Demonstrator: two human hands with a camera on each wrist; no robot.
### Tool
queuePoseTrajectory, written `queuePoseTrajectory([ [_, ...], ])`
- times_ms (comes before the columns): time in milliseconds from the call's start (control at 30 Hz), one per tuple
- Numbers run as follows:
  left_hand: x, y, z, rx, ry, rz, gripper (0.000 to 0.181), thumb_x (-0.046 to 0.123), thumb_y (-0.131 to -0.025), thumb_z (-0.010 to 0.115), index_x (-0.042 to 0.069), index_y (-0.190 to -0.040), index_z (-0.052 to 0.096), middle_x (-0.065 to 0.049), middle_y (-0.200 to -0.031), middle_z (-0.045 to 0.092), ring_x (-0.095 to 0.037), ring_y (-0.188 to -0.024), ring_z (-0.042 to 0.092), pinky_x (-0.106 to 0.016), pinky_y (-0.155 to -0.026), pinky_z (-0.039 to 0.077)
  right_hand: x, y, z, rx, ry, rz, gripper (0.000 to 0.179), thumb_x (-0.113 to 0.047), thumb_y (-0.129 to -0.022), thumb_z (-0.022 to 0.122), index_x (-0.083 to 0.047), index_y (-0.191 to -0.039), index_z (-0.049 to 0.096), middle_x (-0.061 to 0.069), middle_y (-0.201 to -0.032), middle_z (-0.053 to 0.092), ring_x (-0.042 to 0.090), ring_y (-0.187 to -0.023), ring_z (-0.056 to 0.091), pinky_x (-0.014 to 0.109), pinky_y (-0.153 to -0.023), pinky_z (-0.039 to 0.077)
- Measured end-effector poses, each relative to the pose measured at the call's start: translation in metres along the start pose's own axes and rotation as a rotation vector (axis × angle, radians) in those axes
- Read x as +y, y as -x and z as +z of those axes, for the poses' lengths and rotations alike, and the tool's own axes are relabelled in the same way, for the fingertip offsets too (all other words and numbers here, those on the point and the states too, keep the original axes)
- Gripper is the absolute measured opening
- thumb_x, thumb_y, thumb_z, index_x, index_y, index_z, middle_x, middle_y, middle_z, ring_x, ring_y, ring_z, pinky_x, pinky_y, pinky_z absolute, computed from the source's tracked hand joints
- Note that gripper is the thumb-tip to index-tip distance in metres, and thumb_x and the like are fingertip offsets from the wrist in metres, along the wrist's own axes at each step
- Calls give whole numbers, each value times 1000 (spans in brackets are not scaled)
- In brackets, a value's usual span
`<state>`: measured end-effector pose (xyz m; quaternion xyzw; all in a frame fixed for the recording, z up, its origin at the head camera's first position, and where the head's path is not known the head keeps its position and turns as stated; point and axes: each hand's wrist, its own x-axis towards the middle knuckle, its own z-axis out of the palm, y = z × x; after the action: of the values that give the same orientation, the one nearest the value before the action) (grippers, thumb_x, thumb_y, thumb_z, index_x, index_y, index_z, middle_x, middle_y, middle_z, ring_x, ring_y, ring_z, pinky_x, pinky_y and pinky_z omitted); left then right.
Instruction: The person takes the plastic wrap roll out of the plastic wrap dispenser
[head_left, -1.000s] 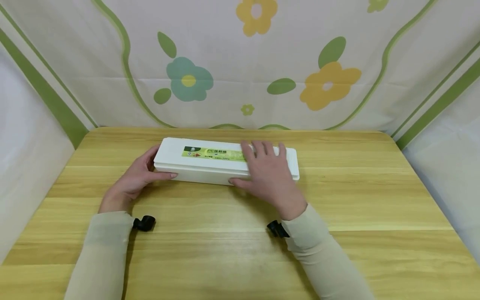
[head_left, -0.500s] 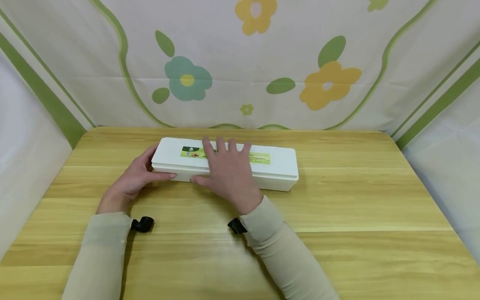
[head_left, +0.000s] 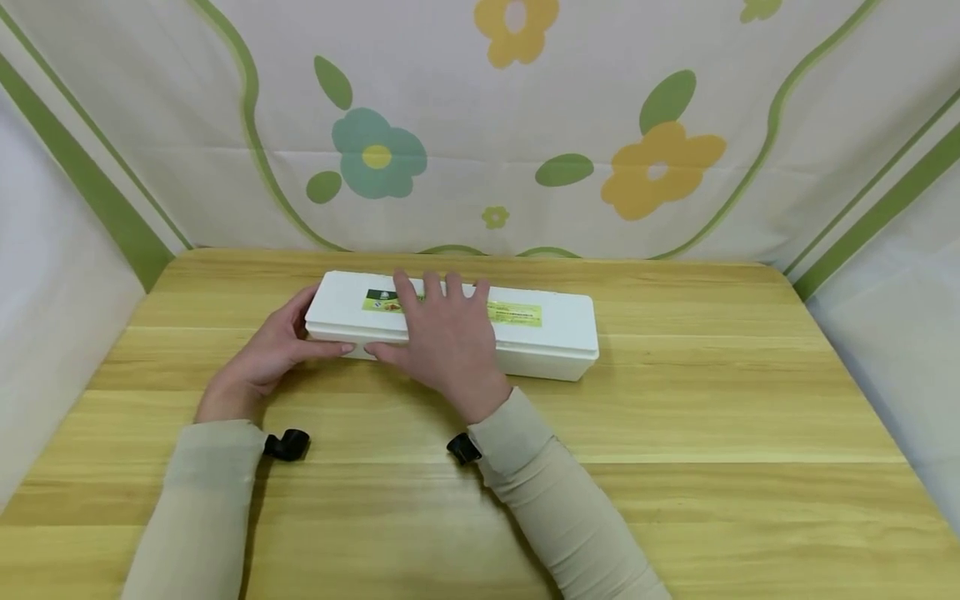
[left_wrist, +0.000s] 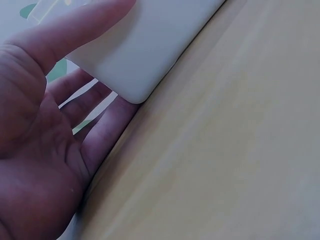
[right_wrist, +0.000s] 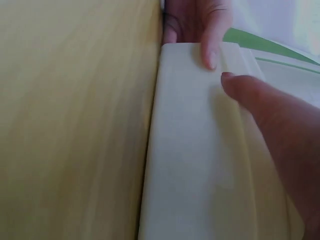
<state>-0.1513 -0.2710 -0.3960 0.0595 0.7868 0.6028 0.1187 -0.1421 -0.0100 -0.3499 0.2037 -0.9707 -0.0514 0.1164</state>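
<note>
A long white cling film box [head_left: 547, 362] with a fitted lid [head_left: 566, 312] lies near the table's back edge. A green and yellow label [head_left: 517, 314] on the lid is partly hidden by my right hand. My left hand [head_left: 258, 354] holds the box's left end, its thumb [left_wrist: 85, 27] along the front wall and its other fingers behind the end. Spread over the lid left of its middle, my right hand [head_left: 453, 346] rests with fairly straight fingers reaching the far edge. Its thumb [right_wrist: 250, 90] lies by the lid's front edge, close to the left thumb.
The wooden table [head_left: 712, 400] extends in front of the box and to its right. Behind it hangs a white cloth [head_left: 465, 125] printed with flowers and leaves. Black wrist mounts [head_left: 288, 446] sit at both cuffs.
My right hand has slid left along the lid, from its right part to left of the middle, uncovering the lid's right end. My left hand has stayed at the left end.
</note>
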Motion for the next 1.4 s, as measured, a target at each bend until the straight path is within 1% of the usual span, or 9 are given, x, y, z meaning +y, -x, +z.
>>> queuePoseTrajectory([
  [233, -1, 0, 5, 25, 7, -2, 98, 3, -86, 90, 26, -166, 40, 11, -150, 53, -13, -126, 55, -18, -96, 52, 4, 1, 0, -40, -31, 8, 100, -93, -86, 50, -32, -163, 38, 4, -147, 60, 34, -137, 55, 61, -111, 40],
  [333, 0, 0, 6, 30, -6, -2, 100, 4, -85, 92, 26, -167, 39, 12, -151, 51, -14, -128, 51, -17, -97, 50, 3, 3, 0, -17, -15, 8, 98, -92, -86, 53, -29, -160, 40, 5, -142, 62, 35, -133, 58, 62, -111, 41],
  [500, 2, 0, 7, 26, -11, -11, 101, 5, -84, 92, 26, -167, 38, 12, -151, 51, -15, -130, 48, -17, -98, 49, 0, 4, 3, 51, 26, 15, 92, -86, -86, 58, -24, -153, 46, 6, -134, 66, 34, -124, 64, 63, -107, 45],
  [600, 4, 0, 7, 28, -6, -13, 101, 4, -84, 92, 26, -167, 39, 12, -151, 51, -15, -130, 48, -17, -98, 48, -1, 4, 6, 85, 33, 20, 92, -86, -84, 58, -23, -150, 49, 7, -131, 68, 34, -122, 65, 63, -106, 46],
  [700, 5, 0, 7, 28, -6, -18, 101, 4, -84, 92, 25, -167, 39, 12, -150, 51, -15, -130, 48, -17, -98, 48, -1, 3, 8, 98, 31, 27, 92, -87, -83, 57, -24, -149, 49, 6, -129, 69, 34, -121, 66, 63, -105, 46],
  [900, 6, 0, 8, 24, -14, -26, 101, 5, -85, 92, 23, -167, 36, 12, -147, 51, -15, -128, 50, -18, -97, 49, 0, 2, 7, 52, 20, 31, 91, -88, -84, 57, -27, -150, 46, 6, -133, 67, 34, -126, 63, 65, -108, 44],
  [1100, 6, -1, 8, 23, -16, -27, 101, 6, -85, 92, 23, -168, 36, 12, -148, 50, -15, -129, 49, -17, -97, 50, 0, -1, 5, 0, 7, 33, 93, -89, -84, 55, -27, -153, 43, 6, -139, 64, 35, -131, 60, 65, -110, 42],
  [1267, 4, -1, 8, 28, -13, -27, 101, 5, -84, 92, 23, -167, 36, 12, -148, 51, -15, -128, 50, -17, -96, 50, 0, -2, 4, -16, -14, 36, 95, -90, -83, 55, -26, -152, 44, 6, -139, 62, 35, -132, 58, 64, -110, 41],
  [1400, 3, -1, 8, 30, -12, -19, 101, 4, -84, 92, 23, -167, 37, 13, -147, 51, -14, -127, 50, -17, -97, 49, 1, -2, 5, -7, -11, 39, 98, -93, -82, 55, -25, -151, 45, 6, -138, 63, 34, -132, 59, 62, -109, 42],
])
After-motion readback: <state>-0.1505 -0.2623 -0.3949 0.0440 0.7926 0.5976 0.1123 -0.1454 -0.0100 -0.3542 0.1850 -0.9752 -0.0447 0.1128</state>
